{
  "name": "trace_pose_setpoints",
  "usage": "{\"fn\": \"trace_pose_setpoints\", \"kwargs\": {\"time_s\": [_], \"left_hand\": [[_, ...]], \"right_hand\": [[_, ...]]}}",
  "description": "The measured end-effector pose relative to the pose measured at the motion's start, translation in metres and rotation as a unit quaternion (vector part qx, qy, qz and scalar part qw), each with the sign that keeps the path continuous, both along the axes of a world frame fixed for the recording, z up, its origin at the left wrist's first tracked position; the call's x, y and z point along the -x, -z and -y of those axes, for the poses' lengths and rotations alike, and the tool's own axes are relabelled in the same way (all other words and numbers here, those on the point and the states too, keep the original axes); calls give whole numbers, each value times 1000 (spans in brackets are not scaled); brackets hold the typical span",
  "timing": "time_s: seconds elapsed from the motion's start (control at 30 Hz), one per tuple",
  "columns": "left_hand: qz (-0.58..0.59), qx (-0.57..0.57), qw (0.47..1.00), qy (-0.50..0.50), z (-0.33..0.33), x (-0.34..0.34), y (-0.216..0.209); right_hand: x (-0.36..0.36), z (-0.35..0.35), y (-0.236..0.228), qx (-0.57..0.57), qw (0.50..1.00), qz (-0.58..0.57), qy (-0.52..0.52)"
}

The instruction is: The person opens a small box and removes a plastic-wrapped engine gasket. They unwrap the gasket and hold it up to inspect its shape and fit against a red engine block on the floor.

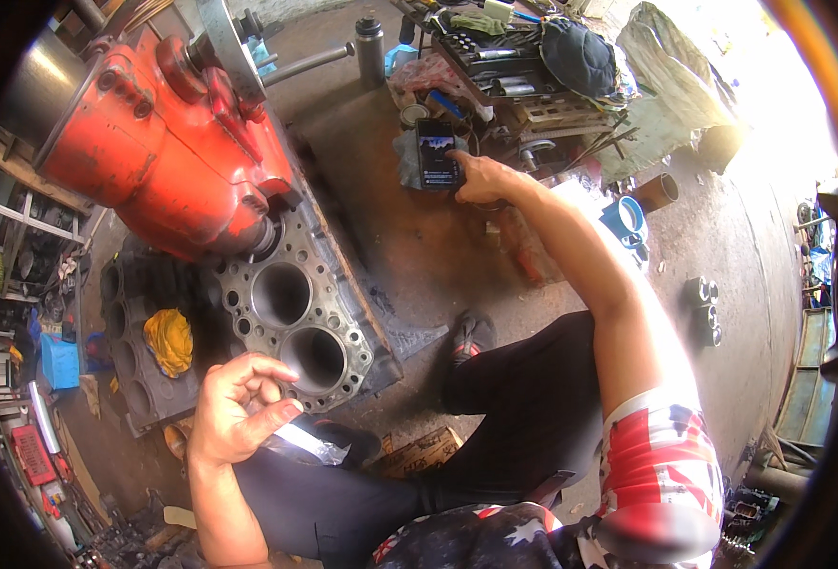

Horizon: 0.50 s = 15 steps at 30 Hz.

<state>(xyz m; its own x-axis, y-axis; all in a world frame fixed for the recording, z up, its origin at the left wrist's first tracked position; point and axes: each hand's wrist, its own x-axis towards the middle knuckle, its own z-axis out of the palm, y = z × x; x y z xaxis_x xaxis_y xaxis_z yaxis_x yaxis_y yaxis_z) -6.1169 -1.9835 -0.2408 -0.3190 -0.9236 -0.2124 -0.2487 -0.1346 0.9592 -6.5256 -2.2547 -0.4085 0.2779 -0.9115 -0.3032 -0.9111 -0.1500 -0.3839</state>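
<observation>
Lit phone [437, 152] touched by R hand [487, 180], index extended; L hand [234, 412] half-curled, grip can't be told. Eng. block [299, 327] set under red mach. [153, 142]; bores [282, 293] exposed, finish unclear.

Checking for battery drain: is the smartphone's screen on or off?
On: the smartphone shows a lit picture above pale text, with the right hand at its edge.

We list: red machine [172, 142] over engine block [297, 329], cut off by view's edge; phone [433, 156] right of engine block, text illegibly small.
</observation>
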Motion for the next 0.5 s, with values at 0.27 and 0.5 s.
{"fn": "trace_pose_setpoints", "kwargs": {"time_s": [0.27, 0.5], "left_hand": [[5, 0, 1000, 6, 1, 1, 0], [5, 6, 1000, 6, 1, 1, 1]], "right_hand": [[0, 1, 0, 5, 1000, -13, -19], [-2, 1, 1, 0, 1000, -8, -23]]}}
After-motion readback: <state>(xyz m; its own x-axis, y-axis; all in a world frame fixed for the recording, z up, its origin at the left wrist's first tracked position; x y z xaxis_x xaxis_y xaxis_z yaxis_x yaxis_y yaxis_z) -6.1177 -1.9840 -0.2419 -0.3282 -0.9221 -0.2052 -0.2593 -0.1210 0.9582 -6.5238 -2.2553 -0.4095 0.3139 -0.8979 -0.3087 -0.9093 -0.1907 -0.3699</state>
